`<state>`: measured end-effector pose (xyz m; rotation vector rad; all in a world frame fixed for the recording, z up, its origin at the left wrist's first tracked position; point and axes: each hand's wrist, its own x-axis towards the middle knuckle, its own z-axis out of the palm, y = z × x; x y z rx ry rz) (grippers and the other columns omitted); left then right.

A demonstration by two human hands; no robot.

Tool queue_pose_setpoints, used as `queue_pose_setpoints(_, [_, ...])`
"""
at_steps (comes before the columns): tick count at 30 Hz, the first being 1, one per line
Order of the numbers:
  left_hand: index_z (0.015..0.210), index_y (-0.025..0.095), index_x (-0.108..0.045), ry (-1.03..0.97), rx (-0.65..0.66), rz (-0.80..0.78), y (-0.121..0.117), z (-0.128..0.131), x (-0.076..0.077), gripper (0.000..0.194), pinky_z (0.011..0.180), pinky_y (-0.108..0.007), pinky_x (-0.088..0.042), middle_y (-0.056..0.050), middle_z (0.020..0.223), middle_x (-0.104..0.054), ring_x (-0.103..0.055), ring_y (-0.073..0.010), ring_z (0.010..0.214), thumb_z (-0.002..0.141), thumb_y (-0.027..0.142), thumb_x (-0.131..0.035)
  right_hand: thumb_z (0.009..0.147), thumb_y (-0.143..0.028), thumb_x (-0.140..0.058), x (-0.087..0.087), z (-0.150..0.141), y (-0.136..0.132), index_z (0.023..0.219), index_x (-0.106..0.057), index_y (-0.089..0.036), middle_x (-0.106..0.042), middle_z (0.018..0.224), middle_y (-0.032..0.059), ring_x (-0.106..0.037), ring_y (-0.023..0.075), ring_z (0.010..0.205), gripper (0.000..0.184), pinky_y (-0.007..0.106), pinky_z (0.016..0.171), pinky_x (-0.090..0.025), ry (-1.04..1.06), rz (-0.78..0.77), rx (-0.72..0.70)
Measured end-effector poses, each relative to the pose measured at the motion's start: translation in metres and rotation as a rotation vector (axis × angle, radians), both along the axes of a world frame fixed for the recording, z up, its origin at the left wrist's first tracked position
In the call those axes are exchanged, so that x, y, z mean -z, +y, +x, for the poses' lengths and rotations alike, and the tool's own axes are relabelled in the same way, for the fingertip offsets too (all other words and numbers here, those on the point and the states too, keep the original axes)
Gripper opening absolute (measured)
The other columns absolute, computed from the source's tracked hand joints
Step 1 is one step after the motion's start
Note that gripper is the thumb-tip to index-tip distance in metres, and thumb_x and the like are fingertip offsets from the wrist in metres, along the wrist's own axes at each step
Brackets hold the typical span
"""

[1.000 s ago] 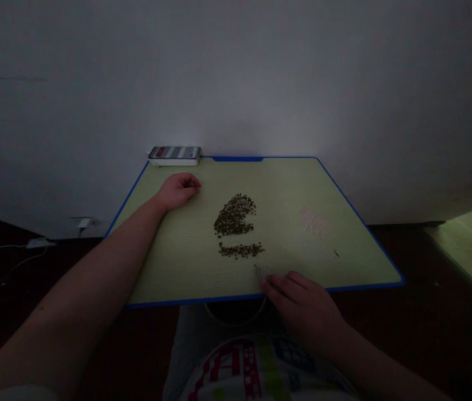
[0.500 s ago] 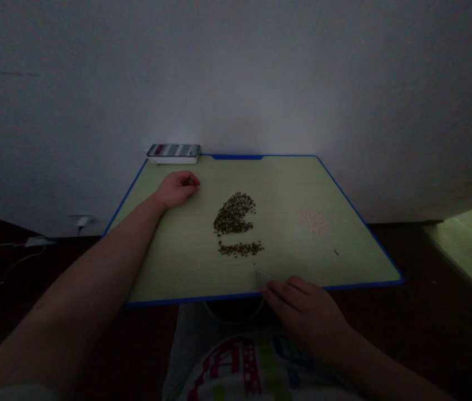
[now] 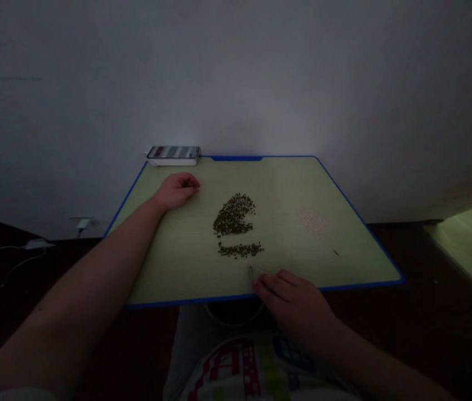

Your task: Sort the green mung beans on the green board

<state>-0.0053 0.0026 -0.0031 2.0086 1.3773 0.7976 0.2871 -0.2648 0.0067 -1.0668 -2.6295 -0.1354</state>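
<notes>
Right hand [image 3: 293, 299]: we see fingers pinched on thin tool [image 3: 252, 273], surface's [image 3: 194, 275] near edge | Left hand [image 3: 175, 191]: curled, grip indeterminable, toward far-left corner | Dark grains [image 3: 232, 217]: mid-surface, two groups, remaining | Pale grains [image 3: 314, 221]: apart, toward right edge; we judge separation partway

No legible text; device screen [image 3: 174, 152] (striped, tiny) and shirt print [image 3: 236, 365] unreadable.

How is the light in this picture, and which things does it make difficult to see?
Head view: dim overall, with the floor nearly black; also head view: pale grains merge into a faint patch on the table, and the thin tool in the right hand is barely distinct.
</notes>
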Motion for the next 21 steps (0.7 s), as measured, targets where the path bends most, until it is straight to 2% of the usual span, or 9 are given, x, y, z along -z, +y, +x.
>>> queue_pose_setpoints(3, [0.08,0.015,-0.065,-0.016,-0.008,-0.013,0.0,0.0,0.0,0.023,0.054,-0.025,-0.038,0.001,0.062,-0.054,-0.047,-0.0116,0.056,0.062,0.029,-0.06,0.079,-0.007,-0.057,-0.003,-0.01,0.001,0.115,-0.062,-0.009,-0.068,0.102,0.0132,-0.056,0.021,0.079,0.036,0.032,0.066,-0.051,-0.034,-0.03,0.041])
queue_pose_setpoints(8, [0.079,0.016,-0.064,-0.015,-0.015,-0.017,0.0,0.001,0.0,0.023,0.055,-0.025,-0.038,0.001,0.063,-0.055,-0.048,-0.012,0.058,0.061,0.03,-0.061,0.077,-0.002,-0.058,-0.004,-0.019,0.001,0.116,-0.062,-0.009,-0.067,0.098,0.0126,-0.059,0.0218,0.081,0.039,0.032,0.067,-0.052,-0.055,-0.097,0.194])
queue_pose_setpoints(16, [0.08,0.016,-0.064,-0.025,0.001,-0.02,0.002,0.0,0.002,0.022,0.055,-0.025,-0.038,0.001,0.063,-0.055,-0.047,-0.0117,0.057,0.062,0.029,-0.06,0.078,-0.001,-0.049,-0.004,-0.007,0.003,0.113,-0.065,-0.013,-0.069,0.101,0.0126,-0.061,0.0197,0.083,0.04,0.029,0.071,-0.054,-0.125,-0.072,0.335])
queue_pose_setpoints(21, [0.081,0.016,-0.064,-0.008,-0.007,-0.016,0.003,-0.001,0.003,0.023,0.055,-0.025,-0.038,0.001,0.063,-0.055,-0.048,-0.0118,0.057,0.062,0.03,-0.061,0.08,-0.004,-0.049,0.0,0.003,0.001,0.112,-0.066,-0.014,-0.069,0.1,0.0117,-0.061,0.0195,0.082,0.037,0.029,0.07,-0.054,-0.1,-0.039,0.373])
